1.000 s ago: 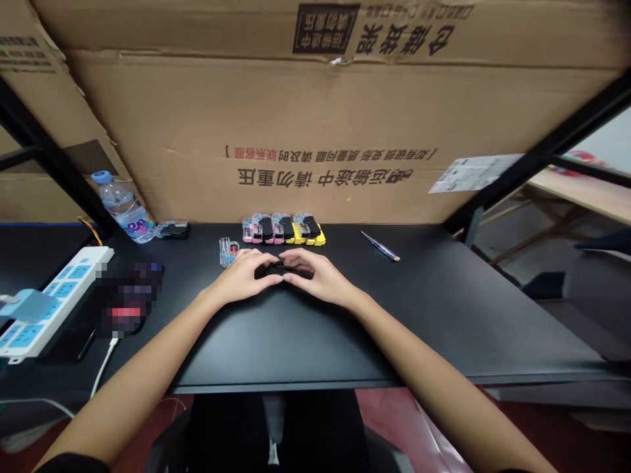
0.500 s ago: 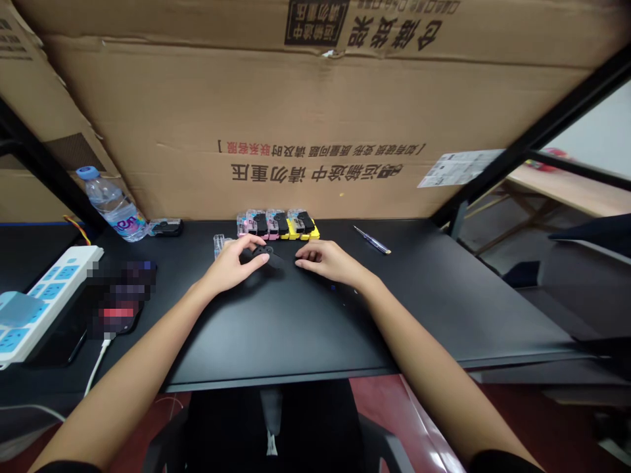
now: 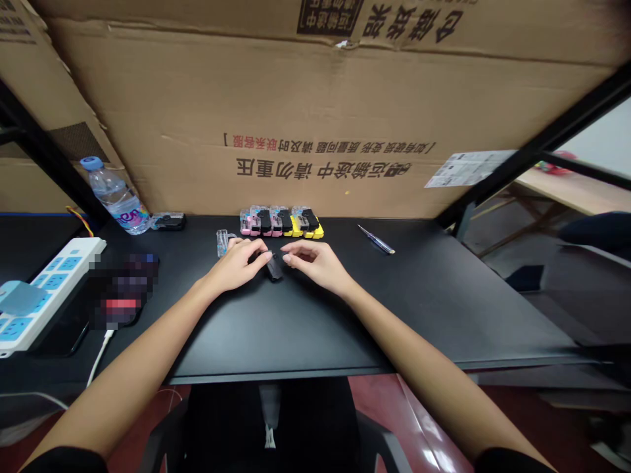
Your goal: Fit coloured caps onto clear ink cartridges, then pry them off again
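Between my hands, a small black plastic part (image 3: 275,269) slants over the dark table (image 3: 296,335). My left hand (image 3: 240,264) is closed on its upper end with thumb and fingers. Just to the right, my right hand (image 3: 318,263) has thumb and fingertips pinched close to the part's top; anything in that pinch is too small to make out. Behind my left hand sits a clear plastic piece (image 3: 223,243), partly covered by the fingers. Farther back stands a row of small clear and black cases (image 3: 266,222) with pink and yellow parts.
A slim screwdriver (image 3: 377,240) lies at the right rear. On the left are a water bottle (image 3: 118,200), another black and clear case (image 3: 168,221), a white power strip (image 3: 59,282) and a phone (image 3: 128,289) with a cable. A cardboard sheet (image 3: 296,92) closes off the back.
My right hand has moved left, up to the black part. That part has turned in my left hand so its free end points more downward. The view has shifted slightly.
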{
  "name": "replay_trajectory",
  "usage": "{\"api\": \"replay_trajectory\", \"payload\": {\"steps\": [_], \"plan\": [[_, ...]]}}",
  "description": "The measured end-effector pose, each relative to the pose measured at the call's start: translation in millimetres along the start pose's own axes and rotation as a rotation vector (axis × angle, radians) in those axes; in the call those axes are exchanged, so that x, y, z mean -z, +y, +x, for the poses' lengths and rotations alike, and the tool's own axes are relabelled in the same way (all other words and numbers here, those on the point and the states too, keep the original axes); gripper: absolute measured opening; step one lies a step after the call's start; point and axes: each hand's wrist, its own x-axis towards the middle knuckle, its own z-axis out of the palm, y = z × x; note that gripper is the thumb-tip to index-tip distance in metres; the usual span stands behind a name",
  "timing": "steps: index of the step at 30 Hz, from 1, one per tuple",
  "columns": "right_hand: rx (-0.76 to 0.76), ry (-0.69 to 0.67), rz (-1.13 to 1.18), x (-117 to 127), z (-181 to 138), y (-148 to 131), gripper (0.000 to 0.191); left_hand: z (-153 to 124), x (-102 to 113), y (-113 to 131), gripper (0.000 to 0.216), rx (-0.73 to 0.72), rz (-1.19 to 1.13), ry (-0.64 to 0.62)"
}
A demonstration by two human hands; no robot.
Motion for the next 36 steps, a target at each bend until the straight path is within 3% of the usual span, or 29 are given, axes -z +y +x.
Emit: {"api": "replay_trajectory", "payload": {"steps": [16, 22, 36], "plan": [[-0.076, -0.011, 0.184, -16, 1, 4, 0.042, -1, 0, 6, 0.033, -0.062, 0.032, -0.012], [-0.078, -0.043, 0.231, -17, 0, 5, 0.051, -2, -2, 4, 0.035, -0.098, 0.019, -0.006], [-0.185, 0.001, 0.368, -19, 0, -3, 0.044, -2, -5, 4, 0.032, -0.121, 0.019, -0.006]]}}
